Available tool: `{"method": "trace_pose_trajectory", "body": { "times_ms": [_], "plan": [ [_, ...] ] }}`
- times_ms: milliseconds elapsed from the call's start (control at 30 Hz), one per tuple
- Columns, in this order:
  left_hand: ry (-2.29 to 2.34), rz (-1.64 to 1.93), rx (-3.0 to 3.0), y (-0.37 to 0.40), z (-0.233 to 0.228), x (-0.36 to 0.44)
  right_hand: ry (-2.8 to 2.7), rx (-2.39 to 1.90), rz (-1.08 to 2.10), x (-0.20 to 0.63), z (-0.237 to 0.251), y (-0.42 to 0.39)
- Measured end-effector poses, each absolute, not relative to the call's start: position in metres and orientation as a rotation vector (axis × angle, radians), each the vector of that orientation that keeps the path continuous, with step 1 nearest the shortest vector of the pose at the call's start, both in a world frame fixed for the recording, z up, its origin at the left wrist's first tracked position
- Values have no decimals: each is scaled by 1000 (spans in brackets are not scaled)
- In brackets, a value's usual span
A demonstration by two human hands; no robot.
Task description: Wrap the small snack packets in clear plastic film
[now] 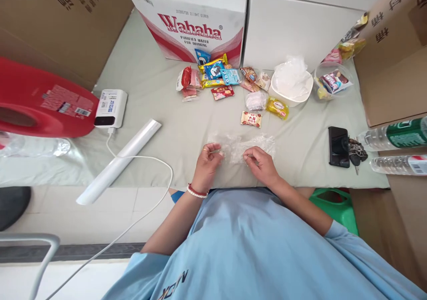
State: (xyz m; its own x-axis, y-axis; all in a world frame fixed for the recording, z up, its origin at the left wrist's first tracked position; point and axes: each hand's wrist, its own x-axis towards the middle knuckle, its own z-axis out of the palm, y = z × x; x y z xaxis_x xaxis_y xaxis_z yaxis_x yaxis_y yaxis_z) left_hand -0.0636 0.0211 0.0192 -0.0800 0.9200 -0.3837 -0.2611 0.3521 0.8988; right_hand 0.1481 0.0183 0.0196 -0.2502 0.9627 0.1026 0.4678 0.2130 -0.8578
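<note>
A crinkled clear plastic bag (236,152) lies at the front of the cloth-covered table, spread between my two hands. My left hand (207,166) has its thumb and fingers pinched at the bag's left side. From the right, my right hand (262,165) pinches the plastic near its middle. I cannot tell whether it is one bag or two overlapping. Just beyond it lies a gold and red wrapped snack (251,119). Farther back are a yellow packet (277,108) and a whitish wrapped piece (255,100).
Several colourful snack packets (213,70) are heaped before the Wahaha box (196,22). A white bowl (283,96) holds clear plastic; a clear tub (333,81) holds packets. A phone (339,147) and keys (356,151) lie right. Left are a white roll (120,160) and a corded power bank (111,107).
</note>
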Motion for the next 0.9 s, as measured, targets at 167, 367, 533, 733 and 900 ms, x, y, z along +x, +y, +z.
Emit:
{"method": "trace_pose_trajectory", "body": {
  "times_ms": [167, 367, 533, 733, 900],
  "plan": [
    [1417, 1117, 1172, 9, -1, -50, -1762, -1360, 1037, 161, 35, 19],
    [1529, 1027, 1692, 1, -18, -47, -2204, -1355, 532, 160, 23, 22],
    [1267, 785, 2004, 17, -21, -83, -1827, -1460, 757, 167, 23, 31],
    [1153, 652, 2131, 62, 2, -155, -1214, -1497, 1481, 179, 45, 40],
    [1521, 986, 2038, 60, 30, -143, -1103, -1446, 1528, 162, 37, 35]
  ]
}}
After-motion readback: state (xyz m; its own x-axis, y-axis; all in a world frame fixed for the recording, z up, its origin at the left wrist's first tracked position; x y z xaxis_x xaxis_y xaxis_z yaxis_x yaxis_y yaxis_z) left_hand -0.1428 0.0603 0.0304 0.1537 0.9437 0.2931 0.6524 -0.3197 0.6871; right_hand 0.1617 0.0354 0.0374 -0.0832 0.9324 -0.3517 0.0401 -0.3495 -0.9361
